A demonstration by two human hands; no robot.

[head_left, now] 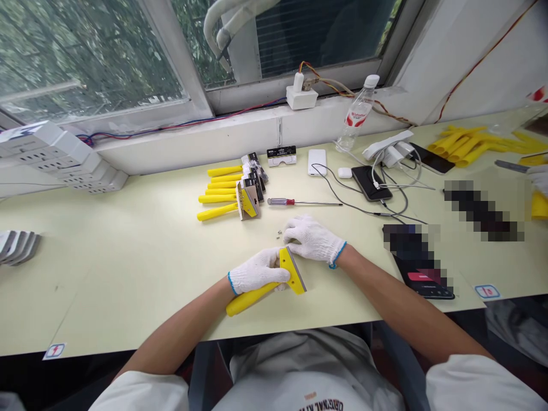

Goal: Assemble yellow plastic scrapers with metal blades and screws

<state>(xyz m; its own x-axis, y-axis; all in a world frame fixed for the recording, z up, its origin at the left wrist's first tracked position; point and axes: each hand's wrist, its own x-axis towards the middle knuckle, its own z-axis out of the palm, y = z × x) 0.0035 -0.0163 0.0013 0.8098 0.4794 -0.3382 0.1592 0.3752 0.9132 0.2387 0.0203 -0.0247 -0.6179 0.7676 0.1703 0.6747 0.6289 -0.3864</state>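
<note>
My left hand (259, 272), in a white glove with a blue cuff, is closed around a yellow scraper (294, 278). The scraper's wide head and metal blade edge point right, and its handle slants down to the left. Beside the head, my gloved right hand (315, 237) rests low over the table with its fingers curled together. What those fingers hold, if anything, is hidden. Tiny screws (279, 232) lie just left of the right fingertips. A screwdriver (282, 201) with a clear and red handle lies beyond them.
Several yellow scrapers (217, 212) with black cards lie at the back, near a black and white card (281, 156). On the right are a power bank (317, 162), phones (371, 182), cables, a water bottle (354, 123) and yellow handles (460, 142). White boxes (64, 157) stand left.
</note>
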